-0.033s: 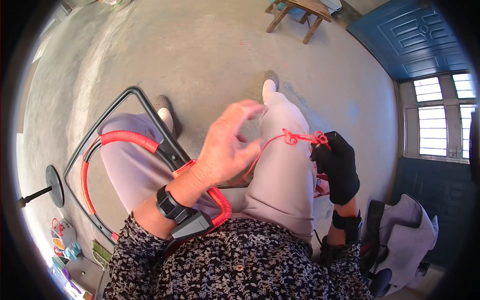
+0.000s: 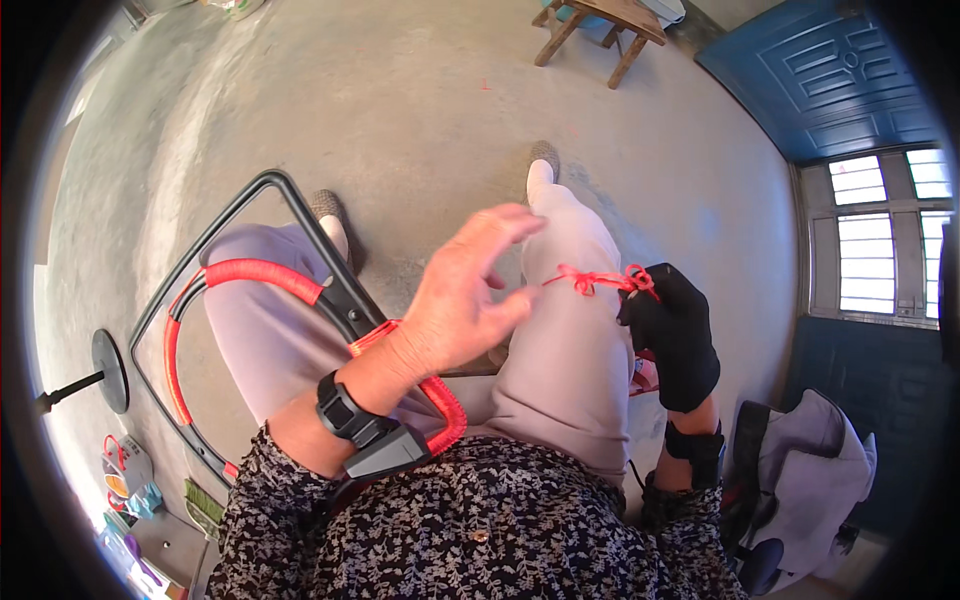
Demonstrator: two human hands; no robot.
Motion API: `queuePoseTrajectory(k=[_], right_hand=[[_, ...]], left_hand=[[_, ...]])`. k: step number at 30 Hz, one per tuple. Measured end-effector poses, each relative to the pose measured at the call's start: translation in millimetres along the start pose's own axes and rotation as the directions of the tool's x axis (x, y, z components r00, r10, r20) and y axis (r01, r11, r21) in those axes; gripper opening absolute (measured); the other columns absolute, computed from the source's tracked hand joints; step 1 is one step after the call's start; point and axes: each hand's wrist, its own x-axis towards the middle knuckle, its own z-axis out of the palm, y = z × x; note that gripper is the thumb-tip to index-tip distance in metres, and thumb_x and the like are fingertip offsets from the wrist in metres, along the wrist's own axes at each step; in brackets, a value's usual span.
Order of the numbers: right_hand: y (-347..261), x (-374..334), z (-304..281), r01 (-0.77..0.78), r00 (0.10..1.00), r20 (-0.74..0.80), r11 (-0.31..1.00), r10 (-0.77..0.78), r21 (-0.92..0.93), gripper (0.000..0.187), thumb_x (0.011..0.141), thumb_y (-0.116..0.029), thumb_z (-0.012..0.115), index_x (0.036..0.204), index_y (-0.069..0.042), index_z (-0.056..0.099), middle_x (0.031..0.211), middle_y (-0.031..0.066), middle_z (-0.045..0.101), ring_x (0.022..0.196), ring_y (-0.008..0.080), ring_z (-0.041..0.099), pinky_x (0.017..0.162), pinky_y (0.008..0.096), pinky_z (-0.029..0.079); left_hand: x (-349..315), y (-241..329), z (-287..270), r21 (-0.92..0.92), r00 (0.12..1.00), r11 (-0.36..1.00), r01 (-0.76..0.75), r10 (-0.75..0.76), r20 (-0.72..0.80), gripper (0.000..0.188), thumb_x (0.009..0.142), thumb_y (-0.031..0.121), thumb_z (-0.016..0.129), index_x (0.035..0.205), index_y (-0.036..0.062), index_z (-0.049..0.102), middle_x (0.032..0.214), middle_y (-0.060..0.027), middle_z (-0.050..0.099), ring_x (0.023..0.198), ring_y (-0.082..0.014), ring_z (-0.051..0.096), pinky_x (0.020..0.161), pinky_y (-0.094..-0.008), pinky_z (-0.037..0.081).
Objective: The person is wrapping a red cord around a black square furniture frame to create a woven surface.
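My right hand, in a black glove, is closed on a thin red cord above my right thigh. Loops and knots in the cord stick out to the left of the glove. My bare left hand hangs above the gap between my knees, thumb and fingers apart, nothing seen between them. Close to its thumb tip lies the cord's thin free end. A black tubular frame rests across my left thigh and lap, under my left forearm. Red cord wrapping covers parts of its curved bar.
A wooden stool stands far ahead on the concrete floor. Blue doors are at the right. A draped seat sits close at my right. At the left are a round black base and a green broom.
My left hand has shifted slightly right. The cord's loose tail, which hung in a long curve behind that hand, now shows only as a short end beside the thumb. My right hand keeps its hold.
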Motion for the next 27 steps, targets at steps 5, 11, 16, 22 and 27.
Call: queuePoseTrajectory(k=[5,11,16,22,27], right_hand=[[-21,-1,23,-0.031,0.990,0.139,0.994,0.016,0.105,0.007,0.084,-0.004,0.056,0.090,-0.002,0.059,0.069,0.0037,0.059,0.052,0.0060,0.048,0.046,0.0211,0.037],[-14,14,38,-0.081,0.982,0.184,0.984,0.051,0.158,0.004,0.085,-0.006,0.056,0.086,-0.004,0.058,0.068,0.0014,0.057,0.052,0.0046,0.046,0.047,0.0200,0.035],[-13,23,55,-0.118,0.974,0.206,0.988,0.096,0.098,0.008,0.087,-0.011,0.059,0.084,-0.004,0.059,0.066,0.0024,0.058,0.049,0.0039,0.046,0.044,0.0203,0.035],[10,45,40,0.079,0.991,0.114,0.996,-0.073,-0.049,0.013,0.088,-0.013,0.060,0.083,-0.001,0.061,0.062,0.0045,0.059,0.041,0.0069,0.045,0.041,0.0226,0.035],[31,47,-4,0.114,0.972,-0.196,0.988,-0.132,-0.100,0.013,0.090,-0.010,0.053,0.090,0.001,0.060,0.070,0.0052,0.060,0.058,0.0100,0.056,0.052,0.0244,0.040]], left_hand=[[0,-3,1,-0.197,0.965,0.979,0.057,-0.003,0.263,0.026,0.082,-0.001,0.061,0.107,0.0016,0.056,0.113,-0.0093,0.057,0.093,-0.0131,0.059,0.069,-0.0258,0.053],[-1,-9,0,-0.726,0.944,0.605,0.326,-0.248,0.218,0.004,0.090,0.006,0.052,0.089,0.0029,0.054,0.091,-0.0069,0.061,0.069,-0.0092,0.059,0.057,-0.0228,0.049],[1,-16,-15,-0.688,0.915,0.628,0.363,-0.378,0.137,0.009,0.090,0.012,0.052,0.084,0.0056,0.053,0.073,-0.0047,0.062,0.046,-0.0062,0.046,0.044,-0.0197,0.037],[0,-24,-30,-0.727,0.865,0.523,0.444,-0.462,0.196,0.008,0.086,0.013,0.057,0.080,0.0085,0.056,0.073,-0.0055,0.062,0.041,-0.0043,0.038,0.038,-0.0200,0.030],[1,-26,-35,-0.707,0.856,0.577,0.409,-0.511,0.079,0.009,0.086,0.013,0.057,0.081,0.0056,0.059,0.071,-0.0031,0.062,0.043,-0.0045,0.041,0.038,-0.0200,0.031]])
